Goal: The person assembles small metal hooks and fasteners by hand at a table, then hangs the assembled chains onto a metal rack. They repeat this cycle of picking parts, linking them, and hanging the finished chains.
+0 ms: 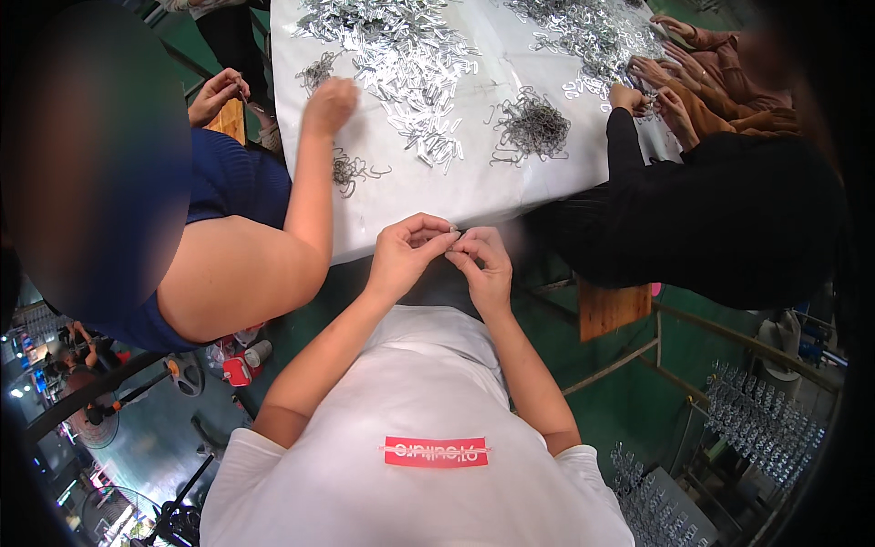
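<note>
White shirt (419, 392) on the person's own torso is closest, red label (436, 451) across the chest. Both forearms run up from it to the near edge of the tabletop (488, 193).

Left hand (410, 255): thumb and forefinger pinched on a small piece (453, 229), mostly hidden by the fingers, so can't tell its type. Right hand (483, 264): fingers curled, tips right at the left hand's; can't tell if it grips the piece too. Piece sits between the two sets of fingertips, just off the tabletop's near edge.

On the tabletop: big heap of shiny flat metal pieces (410, 68) toward the far side, spilling nearer in a tail. Dark pile of wire hooks (533, 126) to its right, well apart from the hands. Smaller hook cluster (344, 173) by the left edge. Second shiny heap (592, 41) far right.

Left: co-worker in blue, one hand (331, 105) above the tabletop, other hand (217, 98) raised, pinching something too small to make out. Right: co-worker in black sleeves (711, 214), hands together at the tabletop's right side; more people's arms beyond. Wooden stool (612, 308) below that co-worker, racks of shiny parts (761, 415) lower right.
</note>
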The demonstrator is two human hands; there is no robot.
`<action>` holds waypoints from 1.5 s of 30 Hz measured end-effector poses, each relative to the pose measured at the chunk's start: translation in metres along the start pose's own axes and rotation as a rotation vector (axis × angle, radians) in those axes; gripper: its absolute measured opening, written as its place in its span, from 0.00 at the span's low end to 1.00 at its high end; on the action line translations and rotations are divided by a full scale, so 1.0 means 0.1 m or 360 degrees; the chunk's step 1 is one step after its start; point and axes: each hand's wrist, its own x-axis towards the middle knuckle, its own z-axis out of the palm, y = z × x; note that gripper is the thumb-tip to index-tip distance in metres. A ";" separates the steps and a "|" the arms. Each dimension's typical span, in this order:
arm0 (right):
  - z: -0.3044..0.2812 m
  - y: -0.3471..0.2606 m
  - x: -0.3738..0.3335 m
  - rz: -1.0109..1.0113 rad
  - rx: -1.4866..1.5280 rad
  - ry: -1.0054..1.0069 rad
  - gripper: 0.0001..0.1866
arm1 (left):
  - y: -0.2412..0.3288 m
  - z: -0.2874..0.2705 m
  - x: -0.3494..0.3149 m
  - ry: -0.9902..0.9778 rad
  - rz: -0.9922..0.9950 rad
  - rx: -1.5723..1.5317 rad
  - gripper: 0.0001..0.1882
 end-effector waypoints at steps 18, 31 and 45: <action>-0.77 0.49 1.30 -0.0054 -0.1269 -0.0149 0.07 | -0.39 -0.12 0.02 -0.0012 0.0353 0.0298 0.07; -0.56 0.52 1.61 0.0030 -0.1139 -0.0352 0.03 | -0.35 -0.09 -0.03 0.0132 0.0501 0.0355 0.07; -0.03 -0.44 0.09 0.0786 0.0599 -0.0147 0.05 | -0.33 -0.10 -0.13 0.0149 0.0503 0.0354 0.07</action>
